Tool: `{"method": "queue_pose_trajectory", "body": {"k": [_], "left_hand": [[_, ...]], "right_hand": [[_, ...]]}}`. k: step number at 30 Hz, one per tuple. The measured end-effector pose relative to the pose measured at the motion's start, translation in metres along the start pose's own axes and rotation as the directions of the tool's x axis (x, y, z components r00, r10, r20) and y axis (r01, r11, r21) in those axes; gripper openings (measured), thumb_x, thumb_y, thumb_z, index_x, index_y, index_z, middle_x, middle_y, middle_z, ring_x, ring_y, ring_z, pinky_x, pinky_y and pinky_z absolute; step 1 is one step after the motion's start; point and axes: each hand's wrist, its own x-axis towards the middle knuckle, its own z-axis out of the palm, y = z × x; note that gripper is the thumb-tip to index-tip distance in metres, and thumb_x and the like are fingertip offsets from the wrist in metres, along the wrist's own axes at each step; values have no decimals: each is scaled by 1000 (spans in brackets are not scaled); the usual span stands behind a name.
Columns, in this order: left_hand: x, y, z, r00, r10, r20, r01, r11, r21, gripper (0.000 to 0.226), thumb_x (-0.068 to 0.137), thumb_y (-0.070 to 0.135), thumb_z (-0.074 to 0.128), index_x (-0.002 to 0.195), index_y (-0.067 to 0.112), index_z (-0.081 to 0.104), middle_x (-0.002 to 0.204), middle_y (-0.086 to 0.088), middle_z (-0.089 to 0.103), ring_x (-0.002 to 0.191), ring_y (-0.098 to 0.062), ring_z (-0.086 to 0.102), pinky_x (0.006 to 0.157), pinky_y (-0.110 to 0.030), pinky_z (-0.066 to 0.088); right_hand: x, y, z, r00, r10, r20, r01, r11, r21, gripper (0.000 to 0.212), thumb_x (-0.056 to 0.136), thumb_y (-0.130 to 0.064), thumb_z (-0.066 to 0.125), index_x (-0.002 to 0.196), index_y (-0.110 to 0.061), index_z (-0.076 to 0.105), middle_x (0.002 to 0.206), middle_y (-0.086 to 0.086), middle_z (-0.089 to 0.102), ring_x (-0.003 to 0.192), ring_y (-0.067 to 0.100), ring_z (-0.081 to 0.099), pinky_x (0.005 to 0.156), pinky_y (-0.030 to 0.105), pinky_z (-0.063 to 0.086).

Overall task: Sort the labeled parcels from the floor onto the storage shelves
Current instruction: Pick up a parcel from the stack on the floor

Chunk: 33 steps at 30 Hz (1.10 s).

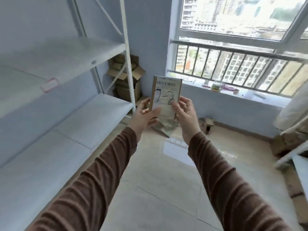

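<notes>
Floor point(166, 189): pale tiles, bare and open between the arms.
Shelves point(66, 52): white boards along the left; their front edges run toward the corner.
Cardboard boxes point(126, 75): piled in the corner behind the shelf post.
Parcel point(165, 95): flat, upright in the air, label marked "2-2".
Left hand point(145, 115): grip closed on the parcel's lower left edge.
Right hand point(185, 112): grip closed on its lower right edge.

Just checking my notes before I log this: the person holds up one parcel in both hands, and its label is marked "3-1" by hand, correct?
Not quite. The head view shows the parcel, held by the left hand and right hand, marked "2-2", not "3-1".
</notes>
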Motion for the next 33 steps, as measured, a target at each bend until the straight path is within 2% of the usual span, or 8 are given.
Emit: {"method": "queue_pose_trajectory", "body": {"k": [5,9,16,20,24,28,31,33], "left_hand": [[-24,17,-91,940,91,-330,-49,990,133,48,91,29,76,135,33,56,115,9,74,93,3,71,67,-8,51],[-70,27,-159,832,174,-526,-42,966,254,53,90,25,77,140,23,59,125,2,72,115,-14,67,100,-26,51],[-181,51,-272,609,247,-754,12,947,321,50,91,25,76,139,22,61,124,4,73,112,-13,68,107,-37,51],[-235,63,-336,496,278,-822,47,937,345,51,92,25,75,140,22,60,125,4,72,114,-14,67,108,-39,50],[-280,74,-404,436,313,-844,70,923,378,54,92,24,76,142,20,58,126,1,72,117,-19,66,109,-42,49],[-319,85,-474,407,353,-842,96,901,424,54,91,20,77,141,19,59,123,2,72,113,-16,68,100,-27,54],[-342,93,-521,399,368,-840,135,883,450,55,90,15,77,142,15,57,123,1,71,104,-3,67,81,-6,49],[-352,97,-550,397,371,-840,168,870,464,56,90,13,78,142,13,57,124,0,71,102,-3,67,80,-5,48]], "right_hand": [[29,31,103,957,42,288,-52,998,29,43,101,-17,64,140,-6,49,134,13,67,129,30,62,109,55,49],[14,51,184,861,72,503,-91,996,12,42,102,-13,63,142,-11,51,134,11,68,129,27,62,111,52,48],[-51,61,335,642,26,766,-7,1000,-28,46,101,-9,62,146,-14,52,138,12,65,131,32,58,107,56,50],[-95,65,415,546,-29,837,64,998,-7,43,102,-12,62,144,-17,56,136,10,65,125,29,61,102,48,55],[-134,72,492,498,-72,864,129,992,8,44,102,-16,63,145,-20,56,136,11,62,122,27,61,94,36,59],[-169,82,567,468,-85,879,180,984,-1,47,101,-11,63,147,-13,53,139,17,59,121,29,62,79,25,57],[-189,87,615,460,-94,883,254,967,-30,50,99,-6,63,147,-11,52,136,16,61,120,30,63,88,38,61],[-198,89,641,456,-102,884,309,950,-50,51,97,-3,64,146,-11,53,134,14,63,119,28,64,99,46,57]]}}
